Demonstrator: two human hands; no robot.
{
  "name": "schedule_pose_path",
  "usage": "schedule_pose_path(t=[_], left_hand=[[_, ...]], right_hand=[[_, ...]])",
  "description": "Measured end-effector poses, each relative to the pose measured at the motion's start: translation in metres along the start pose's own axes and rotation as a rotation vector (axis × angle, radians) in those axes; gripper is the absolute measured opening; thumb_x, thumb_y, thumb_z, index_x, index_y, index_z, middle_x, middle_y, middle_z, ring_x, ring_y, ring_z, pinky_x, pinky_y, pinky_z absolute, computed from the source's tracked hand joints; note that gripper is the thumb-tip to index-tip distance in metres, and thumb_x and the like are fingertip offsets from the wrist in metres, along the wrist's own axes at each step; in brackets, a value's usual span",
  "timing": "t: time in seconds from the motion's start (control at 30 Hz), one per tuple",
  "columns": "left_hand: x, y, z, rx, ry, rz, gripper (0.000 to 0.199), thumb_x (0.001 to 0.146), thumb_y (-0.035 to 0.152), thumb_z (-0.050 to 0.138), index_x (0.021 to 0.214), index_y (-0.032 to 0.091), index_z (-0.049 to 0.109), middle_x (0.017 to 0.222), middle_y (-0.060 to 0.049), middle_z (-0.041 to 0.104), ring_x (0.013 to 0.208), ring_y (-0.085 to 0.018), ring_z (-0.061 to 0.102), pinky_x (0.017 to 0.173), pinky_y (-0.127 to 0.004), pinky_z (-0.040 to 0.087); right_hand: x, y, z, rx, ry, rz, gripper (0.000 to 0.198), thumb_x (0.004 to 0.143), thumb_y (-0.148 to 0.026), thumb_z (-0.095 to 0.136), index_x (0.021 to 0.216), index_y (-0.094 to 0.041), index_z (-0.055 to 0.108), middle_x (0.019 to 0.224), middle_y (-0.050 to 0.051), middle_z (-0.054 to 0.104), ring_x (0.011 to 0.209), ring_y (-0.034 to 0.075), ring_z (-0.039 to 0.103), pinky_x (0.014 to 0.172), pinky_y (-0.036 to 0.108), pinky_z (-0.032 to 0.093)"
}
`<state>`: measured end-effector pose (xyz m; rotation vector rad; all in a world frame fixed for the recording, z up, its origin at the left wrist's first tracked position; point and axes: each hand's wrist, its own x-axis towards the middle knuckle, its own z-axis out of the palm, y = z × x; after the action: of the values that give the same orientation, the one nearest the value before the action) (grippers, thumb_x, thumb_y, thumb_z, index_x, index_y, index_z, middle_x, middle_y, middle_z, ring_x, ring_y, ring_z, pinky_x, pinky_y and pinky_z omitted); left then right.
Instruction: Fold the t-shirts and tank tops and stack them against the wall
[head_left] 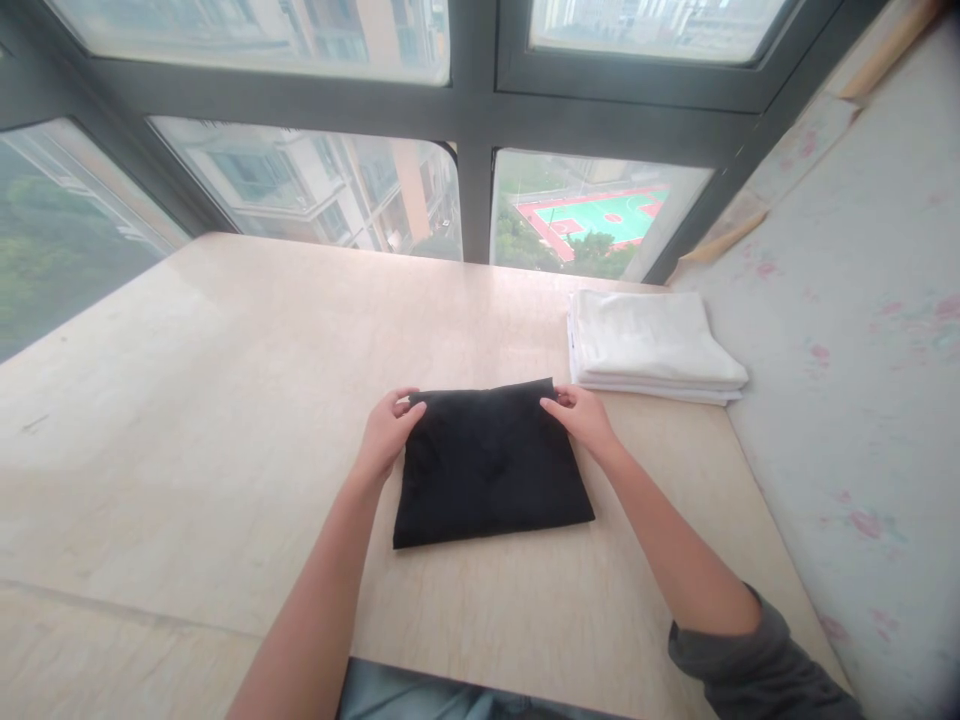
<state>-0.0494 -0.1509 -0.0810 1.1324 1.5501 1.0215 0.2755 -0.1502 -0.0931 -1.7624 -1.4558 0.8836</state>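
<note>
Directions are read from where I stand behind the person, with the window at twelve o'clock and the black cloth as the centre of the dial. The black cloth lies folded, roughly rectangular, on the pale ledge; its near edge runs slightly askew, the four o'clock corner sitting farther from the person than the seven o'clock one.

The left hand is at ten o'clock, thumb and fingers drawn nearly together, gripping the far corner. The right hand is at two o'clock on the opposite far corner, thumb over the face and fingers behind the edge, likewise nearly closed on the fabric. How far the remaining fingers reach beneath cannot be determined.

Farther out at two o'clock, just beside the right hand, rests a folded stack of white cloth. A flower-patterned wall borders the ledge at three o'clock. A dark sleeve shows at four o'clock. Through the grey-framed window, a green-and-red sports court is visible at one o'clock.
</note>
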Motion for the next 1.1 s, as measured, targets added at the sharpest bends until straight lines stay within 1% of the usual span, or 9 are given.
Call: schedule_pose_path(t=[0.13, 0.27, 0.37, 0.5, 0.73, 0.83, 0.97, 1.03, 1.1], left_hand=[[-0.003, 0.002, 0.002, -0.103, -0.015, -0.03, 0.054, 0.071, 0.045, 0.076, 0.115, 0.016, 0.062, 0.096, -0.01, 0.074, 0.086, -0.022, 0.07, 0.074, -0.033, 0.054], [-0.004, 0.006, 0.004, -0.161, -0.015, -0.047, 0.052, 0.068, 0.042, 0.079, 0.111, 0.016, 0.063, 0.093, -0.009, 0.074, 0.085, -0.021, 0.07, 0.072, -0.03, 0.054], [-0.005, 0.008, 0.005, -0.201, -0.034, -0.065, 0.053, 0.067, 0.04, 0.079, 0.111, 0.016, 0.061, 0.092, -0.008, 0.074, 0.079, -0.019, 0.07, 0.067, -0.028, 0.053], [-0.007, 0.011, 0.005, -0.24, -0.072, -0.093, 0.052, 0.067, 0.039, 0.08, 0.109, 0.017, 0.059, 0.089, -0.006, 0.073, 0.069, -0.016, 0.067, 0.06, -0.025, 0.052], [-0.005, 0.013, 0.004, -0.237, -0.148, -0.127, 0.042, 0.068, 0.035, 0.078, 0.101, 0.019, 0.058, 0.082, -0.002, 0.071, 0.063, -0.012, 0.063, 0.055, -0.021, 0.048], [-0.003, 0.013, 0.004, -0.216, -0.148, -0.125, 0.043, 0.07, 0.033, 0.076, 0.107, 0.019, 0.06, 0.083, -0.003, 0.071, 0.064, -0.013, 0.064, 0.057, -0.023, 0.049], [0.0, 0.014, 0.008, -0.191, -0.112, -0.062, 0.05, 0.072, 0.03, 0.072, 0.119, 0.019, 0.059, 0.093, -0.006, 0.072, 0.078, -0.016, 0.067, 0.068, -0.026, 0.053], [0.002, 0.013, 0.011, -0.175, -0.092, -0.011, 0.05, 0.072, 0.028, 0.07, 0.12, 0.02, 0.059, 0.1, -0.007, 0.072, 0.085, -0.017, 0.068, 0.075, -0.029, 0.054], [0.004, 0.011, 0.014, -0.15, -0.075, 0.035, 0.048, 0.073, 0.028, 0.067, 0.12, 0.02, 0.06, 0.103, -0.007, 0.072, 0.088, -0.018, 0.068, 0.079, -0.031, 0.054]], right_hand=[[0.001, 0.007, 0.003, 0.107, -0.048, -0.014, 0.037, 0.077, -0.041, 0.068, 0.104, -0.016, 0.073, 0.091, 0.008, 0.076, 0.085, 0.024, 0.071, 0.078, 0.035, 0.054], [-0.002, 0.01, 0.007, 0.205, -0.03, 0.01, 0.037, 0.076, -0.037, 0.069, 0.107, -0.016, 0.071, 0.101, 0.01, 0.076, 0.097, 0.026, 0.071, 0.086, 0.037, 0.054], [-0.005, 0.008, 0.008, 0.264, -0.032, -0.009, 0.035, 0.077, -0.035, 0.068, 0.106, -0.016, 0.069, 0.108, 0.011, 0.074, 0.102, 0.025, 0.07, 0.088, 0.036, 0.054], [-0.006, 0.008, 0.008, 0.267, -0.047, -0.028, 0.029, 0.079, -0.035, 0.065, 0.101, -0.017, 0.068, 0.105, 0.01, 0.074, 0.098, 0.023, 0.07, 0.087, 0.034, 0.053], [-0.005, 0.013, 0.007, 0.27, -0.085, 0.001, 0.029, 0.078, -0.039, 0.065, 0.098, -0.018, 0.068, 0.097, 0.008, 0.075, 0.09, 0.022, 0.071, 0.078, 0.032, 0.053], [-0.005, 0.011, 0.006, 0.213, -0.074, 0.0, 0.029, 0.08, -0.042, 0.063, 0.095, -0.018, 0.067, 0.093, 0.007, 0.075, 0.086, 0.022, 0.071, 0.074, 0.03, 0.052], [-0.003, 0.006, 0.006, 0.094, -0.003, 0.007, 0.033, 0.083, -0.05, 0.059, 0.085, -0.018, 0.068, 0.083, 0.006, 0.075, 0.081, 0.023, 0.07, 0.073, 0.032, 0.05], [-0.002, 0.006, 0.008, 0.063, 0.03, 0.019, 0.034, 0.084, -0.05, 0.059, 0.087, -0.018, 0.07, 0.083, 0.007, 0.074, 0.083, 0.025, 0.07, 0.078, 0.034, 0.05], [0.0, 0.007, 0.011, 0.038, 0.058, 0.029, 0.033, 0.085, -0.047, 0.058, 0.094, -0.018, 0.071, 0.086, 0.008, 0.075, 0.088, 0.025, 0.07, 0.082, 0.035, 0.05]])
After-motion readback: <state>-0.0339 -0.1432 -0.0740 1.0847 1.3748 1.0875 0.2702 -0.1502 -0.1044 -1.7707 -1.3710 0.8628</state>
